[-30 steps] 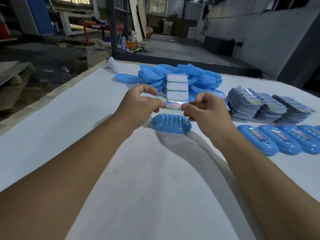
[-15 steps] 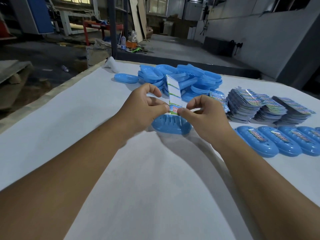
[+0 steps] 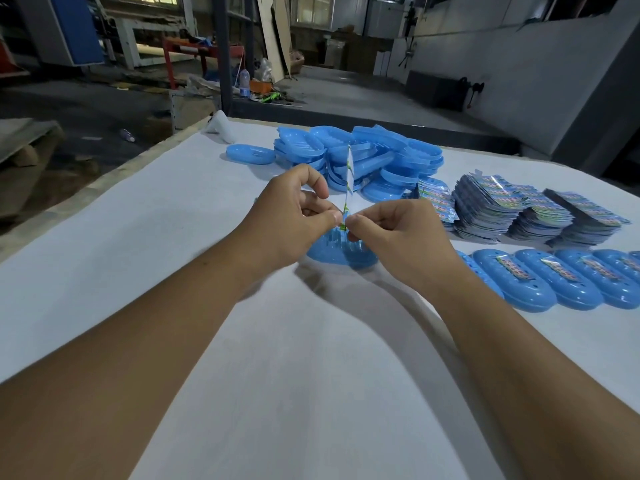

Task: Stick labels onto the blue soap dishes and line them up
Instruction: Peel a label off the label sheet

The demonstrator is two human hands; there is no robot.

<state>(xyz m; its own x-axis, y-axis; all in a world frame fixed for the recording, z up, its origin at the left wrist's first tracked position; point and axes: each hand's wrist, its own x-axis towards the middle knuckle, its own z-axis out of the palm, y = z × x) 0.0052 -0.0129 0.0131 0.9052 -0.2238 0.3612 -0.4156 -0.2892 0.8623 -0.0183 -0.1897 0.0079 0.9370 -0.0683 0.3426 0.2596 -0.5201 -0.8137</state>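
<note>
Since a second ago the label strip has turned from facing the camera to edge-on, and both hands have dropped closer to the soap dish lying on the white surface beneath them.

Far left at the back, one loose dish lies beside the heap of unlabelled dishes, so plenty of work is left. The left hand pinches the strip's lower end with thumb and forefinger, the remaining fingers curled. The right hand pinches at the same spot, apparently peeling off the bottom sticker (the sticker itself is too small to make out). The strip stands nearly upright above the dish, which carries no label yet as far as can be seen.

To the right, several stacks of label sheets sit behind a row of labelled dishes, side by side and touching; at least four are visible, running out of view. My judgement: the job is at an early-to-middle stage, with the heap far larger than the visible row, and the current dish awaiting its sticker before joining the row's near end.
</note>
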